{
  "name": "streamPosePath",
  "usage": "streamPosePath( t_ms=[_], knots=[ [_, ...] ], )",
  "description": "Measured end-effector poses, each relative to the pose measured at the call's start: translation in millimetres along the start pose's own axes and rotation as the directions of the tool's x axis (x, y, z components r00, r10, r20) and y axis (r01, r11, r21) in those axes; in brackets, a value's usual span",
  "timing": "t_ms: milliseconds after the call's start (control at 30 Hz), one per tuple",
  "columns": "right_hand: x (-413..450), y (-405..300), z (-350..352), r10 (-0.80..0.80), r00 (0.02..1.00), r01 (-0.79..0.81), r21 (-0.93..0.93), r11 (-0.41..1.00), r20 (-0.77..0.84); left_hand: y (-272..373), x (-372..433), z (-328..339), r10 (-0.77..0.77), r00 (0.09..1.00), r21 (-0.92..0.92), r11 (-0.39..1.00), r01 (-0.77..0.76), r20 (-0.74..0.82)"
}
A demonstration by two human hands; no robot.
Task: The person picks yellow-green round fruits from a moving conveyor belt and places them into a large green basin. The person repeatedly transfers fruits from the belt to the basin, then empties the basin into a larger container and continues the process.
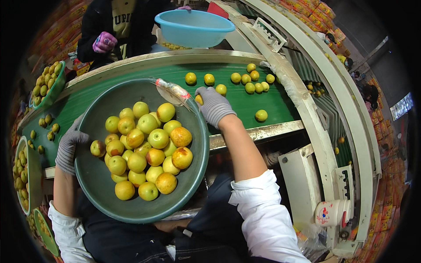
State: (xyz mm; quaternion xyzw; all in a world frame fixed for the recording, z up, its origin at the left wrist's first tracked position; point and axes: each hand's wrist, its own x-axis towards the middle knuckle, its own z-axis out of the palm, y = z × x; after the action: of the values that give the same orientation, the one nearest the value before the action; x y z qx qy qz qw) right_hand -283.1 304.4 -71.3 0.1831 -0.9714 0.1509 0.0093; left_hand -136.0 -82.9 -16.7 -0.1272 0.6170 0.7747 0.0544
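A dark green plastic basin [88, 184] tilts over my lap, holding many yellow-green fruits [148, 123] that look like jujubes, some blotched with brown. Clear tape [174, 92] patches its far rim. My left hand [69, 146], in a grey ribbed knit glove, grips the rim at the left with the thumb inside. Beyond the right rim, my right hand [213, 105], gloved alike, is over the green conveyor belt [230, 121]. Its fingers curl around one fruit [199, 99], mostly hidden. Several loose fruits [246, 79] lie on the belt near that hand.
A co-worker [113, 33] in patterned gloves stands across the belt beside a light blue basin [194, 29]. Fruit-filled green tubs [54, 90] stand at the left. A pale metal machine frame [296, 88] curves along the right, with a white bucket [330, 213] near it.
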Motion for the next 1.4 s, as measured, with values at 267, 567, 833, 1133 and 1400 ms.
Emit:
streamPosePath(
  t_ms=[267, 567, 833, 1133, 1400],
  knots=[
    [-12, 17, -18, -0.043, 0.974, -0.225, 0.932, -0.283, 0.222, -6, -15, 21, 0.042, 0.988, -0.191, 0.981, -0.013, 0.147],
    [-49, -56, -47, 0.201, 0.936, 0.219, 0.924, 0.313, -0.290, -22, -16, -3, -0.047, 0.997, -0.241, 0.969, 0.060, 0.062],
    [-63, -62, -67, -0.147, 0.859, 0.474, 0.654, 0.589, -0.491, -27, -21, -9, -0.131, 0.991, -0.245, 0.961, 0.128, 0.004],
    [-18, -9, 17, -0.048, 0.990, -0.005, 0.373, 0.928, 0.133, -29, -19, -1, -0.089, 0.995, -0.277, 0.956, 0.097, 0.039],
    [13, 16, -2, 0.203, 0.902, -0.096, 0.283, 0.954, -0.380, -32, -25, -7, -0.102, 0.990, -0.282, 0.957, 0.072, -0.093]
  ],
)
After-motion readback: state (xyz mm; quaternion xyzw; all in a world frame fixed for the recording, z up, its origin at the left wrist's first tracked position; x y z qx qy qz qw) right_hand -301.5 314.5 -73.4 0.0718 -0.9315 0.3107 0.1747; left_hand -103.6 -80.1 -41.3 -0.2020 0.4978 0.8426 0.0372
